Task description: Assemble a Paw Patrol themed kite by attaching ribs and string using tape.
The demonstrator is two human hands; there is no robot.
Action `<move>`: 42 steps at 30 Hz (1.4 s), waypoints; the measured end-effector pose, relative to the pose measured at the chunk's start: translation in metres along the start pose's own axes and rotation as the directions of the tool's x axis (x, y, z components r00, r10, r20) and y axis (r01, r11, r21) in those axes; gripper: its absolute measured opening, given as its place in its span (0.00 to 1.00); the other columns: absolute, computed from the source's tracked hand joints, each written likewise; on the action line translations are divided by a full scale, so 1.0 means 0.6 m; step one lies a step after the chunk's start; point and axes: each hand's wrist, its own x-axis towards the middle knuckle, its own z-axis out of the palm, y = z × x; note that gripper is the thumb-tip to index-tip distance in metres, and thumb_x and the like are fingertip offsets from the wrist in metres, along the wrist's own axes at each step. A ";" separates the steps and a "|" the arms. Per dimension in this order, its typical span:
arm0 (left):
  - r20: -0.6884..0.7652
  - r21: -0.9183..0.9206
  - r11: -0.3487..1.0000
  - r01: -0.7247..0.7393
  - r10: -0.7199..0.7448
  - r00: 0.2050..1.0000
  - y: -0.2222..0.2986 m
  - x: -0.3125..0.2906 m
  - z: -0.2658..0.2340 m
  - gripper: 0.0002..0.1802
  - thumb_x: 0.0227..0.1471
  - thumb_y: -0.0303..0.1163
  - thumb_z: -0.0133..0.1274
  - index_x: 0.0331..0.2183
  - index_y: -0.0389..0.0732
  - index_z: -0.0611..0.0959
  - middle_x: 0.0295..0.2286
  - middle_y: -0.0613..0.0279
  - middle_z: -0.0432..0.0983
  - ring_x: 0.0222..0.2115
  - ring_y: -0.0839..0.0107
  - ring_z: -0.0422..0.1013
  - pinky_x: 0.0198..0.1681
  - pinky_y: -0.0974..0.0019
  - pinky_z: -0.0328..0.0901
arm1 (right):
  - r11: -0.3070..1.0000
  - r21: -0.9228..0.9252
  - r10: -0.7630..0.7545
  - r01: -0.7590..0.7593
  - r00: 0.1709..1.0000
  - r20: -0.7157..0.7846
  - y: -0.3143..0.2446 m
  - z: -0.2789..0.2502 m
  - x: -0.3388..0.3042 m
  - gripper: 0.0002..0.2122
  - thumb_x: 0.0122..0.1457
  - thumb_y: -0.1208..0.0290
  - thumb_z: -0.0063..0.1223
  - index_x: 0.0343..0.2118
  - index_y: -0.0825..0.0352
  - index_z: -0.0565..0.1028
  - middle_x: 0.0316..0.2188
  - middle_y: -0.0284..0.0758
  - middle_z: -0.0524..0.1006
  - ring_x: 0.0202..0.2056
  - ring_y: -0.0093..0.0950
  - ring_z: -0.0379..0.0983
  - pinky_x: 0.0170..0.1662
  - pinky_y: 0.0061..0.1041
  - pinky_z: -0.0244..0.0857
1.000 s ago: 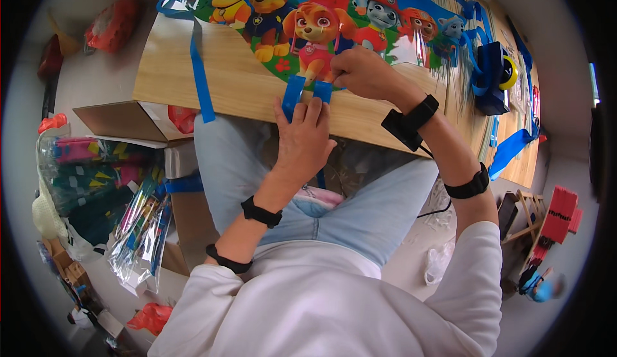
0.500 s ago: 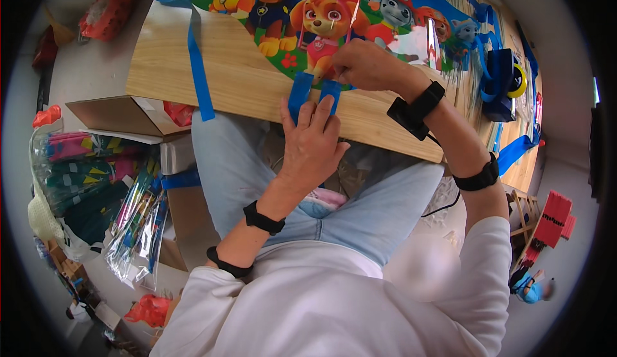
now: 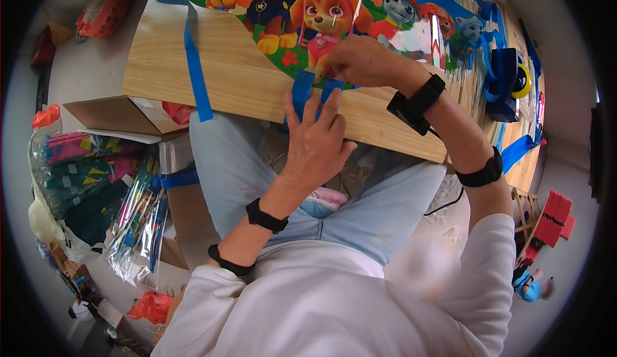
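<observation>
A glossy printed plastic sheet (image 3: 273, 26) with cartoon dogs lies on the wooden table (image 3: 193, 55). Two short blue ribbon strips (image 3: 301, 87) run from its lower tip over the table's near edge. My left hand (image 3: 313, 135) rests its outstretched, spread fingers on these strips and presses them against the wood. Just above, my right hand (image 3: 367, 61) is closed, fingertips pinched together at the sheet's lower tip. Whatever is between those fingertips is hidden. Another blue ribbon (image 3: 196, 68) hangs from the sheet's left side down past the table edge.
At the table's right stand a dark blue tape dispenser (image 3: 501, 87) and a yellow-rimmed tape roll (image 3: 522, 80). An open cardboard box (image 3: 116, 114) and clear-wrapped colourful sheets (image 3: 83, 170) are at my left. A person in blue (image 3: 529, 286) is at the far lower right.
The whole view has shifted slightly. Both hands keep their places at the ribbon strips and the sheet's tip, with hardly any movement.
</observation>
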 end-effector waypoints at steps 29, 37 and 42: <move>0.073 0.191 0.980 -0.050 0.037 0.997 0.006 0.007 0.016 0.28 0.27 0.41 0.70 0.32 0.36 0.79 0.53 0.49 0.63 0.47 0.54 0.63 0.59 0.30 0.42 | 0.913 0.265 0.393 -0.310 0.843 -0.366 -0.015 0.032 -0.054 0.16 0.40 0.64 0.69 0.18 0.70 0.73 0.17 0.37 0.74 0.21 0.30 0.71 0.25 0.29 0.62; 0.018 0.172 0.984 -0.055 0.052 0.998 0.003 0.008 0.021 0.22 0.28 0.39 0.68 0.28 0.36 0.81 0.51 0.49 0.65 0.45 0.58 0.64 0.60 0.27 0.41 | 0.760 0.282 0.650 -0.585 0.678 -0.344 0.009 0.049 -0.035 0.15 0.38 0.59 0.69 0.22 0.64 0.78 0.23 0.39 0.78 0.29 0.39 0.76 0.32 0.37 0.67; 0.081 0.186 0.982 -0.035 0.020 0.997 0.004 0.004 0.012 0.26 0.28 0.40 0.70 0.31 0.36 0.79 0.54 0.49 0.64 0.49 0.54 0.62 0.60 0.30 0.41 | 0.827 0.245 0.562 -0.507 0.718 -0.411 -0.011 0.079 -0.044 0.15 0.39 0.59 0.70 0.21 0.64 0.77 0.20 0.37 0.77 0.26 0.38 0.75 0.30 0.36 0.66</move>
